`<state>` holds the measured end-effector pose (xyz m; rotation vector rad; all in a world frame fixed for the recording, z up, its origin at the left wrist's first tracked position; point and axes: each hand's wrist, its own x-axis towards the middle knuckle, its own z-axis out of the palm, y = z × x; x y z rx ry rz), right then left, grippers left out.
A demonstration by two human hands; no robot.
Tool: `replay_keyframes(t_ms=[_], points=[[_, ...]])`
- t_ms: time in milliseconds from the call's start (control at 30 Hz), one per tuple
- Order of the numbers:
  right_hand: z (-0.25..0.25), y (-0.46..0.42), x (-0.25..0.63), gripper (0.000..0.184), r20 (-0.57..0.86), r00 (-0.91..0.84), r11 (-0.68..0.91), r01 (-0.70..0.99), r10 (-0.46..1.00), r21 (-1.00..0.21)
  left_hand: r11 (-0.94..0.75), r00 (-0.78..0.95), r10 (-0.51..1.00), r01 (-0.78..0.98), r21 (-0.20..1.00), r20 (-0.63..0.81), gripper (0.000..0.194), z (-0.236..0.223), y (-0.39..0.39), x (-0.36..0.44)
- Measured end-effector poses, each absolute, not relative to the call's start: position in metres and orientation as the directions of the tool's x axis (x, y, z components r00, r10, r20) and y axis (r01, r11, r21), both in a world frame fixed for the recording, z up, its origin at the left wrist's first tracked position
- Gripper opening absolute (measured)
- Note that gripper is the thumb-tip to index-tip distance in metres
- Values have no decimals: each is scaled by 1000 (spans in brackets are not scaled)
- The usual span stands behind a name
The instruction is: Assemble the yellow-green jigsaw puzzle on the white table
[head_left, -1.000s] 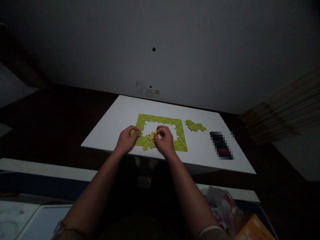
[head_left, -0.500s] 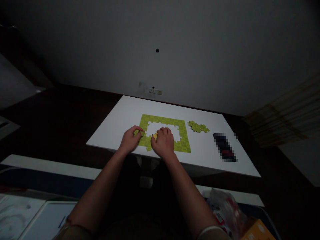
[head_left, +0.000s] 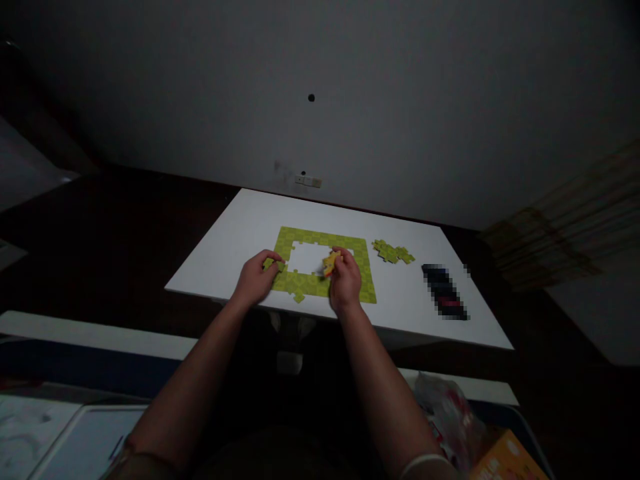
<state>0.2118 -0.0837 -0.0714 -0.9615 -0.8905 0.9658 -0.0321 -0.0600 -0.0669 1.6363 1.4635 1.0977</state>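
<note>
A green jigsaw frame (head_left: 363, 270) with an unfilled white middle lies on a white table (head_left: 235, 240). My left hand (head_left: 256, 283) rests on the frame's near left corner, fingers curled and pressing a green piece there. My right hand (head_left: 345, 283) is over the frame's near edge and pinches a yellow-orange puzzle piece (head_left: 331, 261) raised a little above the opening. One loose green piece (head_left: 299, 297) lies at the near edge between my hands.
A small cluster of joined green pieces (head_left: 393, 252) sits right of the frame. Further right lies a dark oblong object (head_left: 444, 291), blurred out. Below the table's near edge are a crinkled bag (head_left: 453, 417) and an orange box (head_left: 507, 459). A wall stands behind.
My right hand has lifted the yellow-orange piece and shifted right, off the frame's near left part. My left hand has stayed on the corner.
</note>
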Motion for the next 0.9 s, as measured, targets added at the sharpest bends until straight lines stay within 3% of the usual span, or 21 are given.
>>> replay_keyframes(t_ms=[67,167,300,467,733,900], points=[[-65,-85,222,31,84,323,258,-544,943,-799,-137,9,989,428,893,148,25,-65,-60,-32],[-53,-92,233,49,99,266,261,-691,959,-674,-132,-1,989,427,895,146,24,-65,-59,-32],[-44,-97,236,59,131,275,281,-627,953,-726,-122,-8,990,419,900,138,23,-66,-59,-33],[-48,-95,235,56,133,243,239,-486,961,-841,-112,-6,992,414,903,126,24,-67,-59,-33],[-51,-94,237,38,123,261,252,-554,958,-793,-142,-4,987,430,891,159,23,-68,-58,-33],[-52,-93,237,39,135,266,262,-529,954,-807,-134,-4,989,416,899,149,21,-64,-60,-32]])
